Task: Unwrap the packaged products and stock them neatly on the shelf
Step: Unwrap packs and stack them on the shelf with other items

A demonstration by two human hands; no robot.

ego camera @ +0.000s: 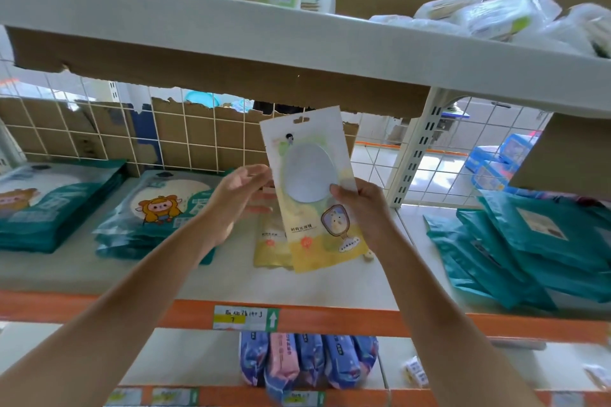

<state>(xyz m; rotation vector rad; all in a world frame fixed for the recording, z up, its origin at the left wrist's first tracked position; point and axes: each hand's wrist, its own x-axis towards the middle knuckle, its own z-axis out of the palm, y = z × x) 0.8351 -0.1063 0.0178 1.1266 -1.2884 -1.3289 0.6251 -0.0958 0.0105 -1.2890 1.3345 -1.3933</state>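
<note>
Holding the pouch [310, 188] upright in front of the shelf [231, 277], your right hand [360, 208] grips its 3 o'clock edge, thumb on the front, while your left hand [238, 195] sits at the 9 o'clock edge with fingers loosely bent; whether they pinch the pouch or only brush it can't be told. The pouch is in the air, slightly tilted, hang-hole at 12 o'clock, and no outer wrap shows on it, so the step in hand looks like placing it. A second pouch [271, 241] lies flat on the shelf behind it, toward 7 o'clock of the held one; aim for that. Lower yours face up with the hang-hole pointing the same way and the edges squared to the one beneath. Support the 9 o'clock edge so the thin pack doesn't flop, and let go only once it rests flat. Keep clear of the teal packs [529, 241] at the shelf's 3 o'clock and the cartoon packs [158, 211] at 9 o'clock, leaving even gaps
</note>
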